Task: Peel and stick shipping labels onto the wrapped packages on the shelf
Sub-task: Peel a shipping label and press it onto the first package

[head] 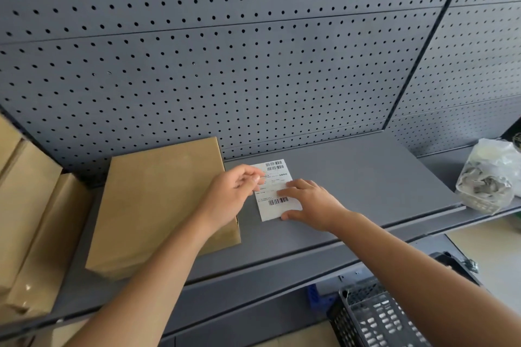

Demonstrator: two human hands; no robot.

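A white shipping label [275,175] with barcodes lies flat on the grey shelf [366,183], just right of a brown-paper wrapped package [160,205]. My left hand [231,194] reaches over the package's right edge and pinches the label's left edge between thumb and fingertips. My right hand [307,200] lies flat on the label's right side, fingers spread, pressing it onto the shelf. More brown wrapped packages [31,220] are stacked at the far left of the shelf.
A grey pegboard wall [253,51] backs the shelf. At the right end sits a clear plastic bag of crumpled paper [487,177]. Below the shelf's front edge, at lower right, stands a grey plastic basket [375,315].
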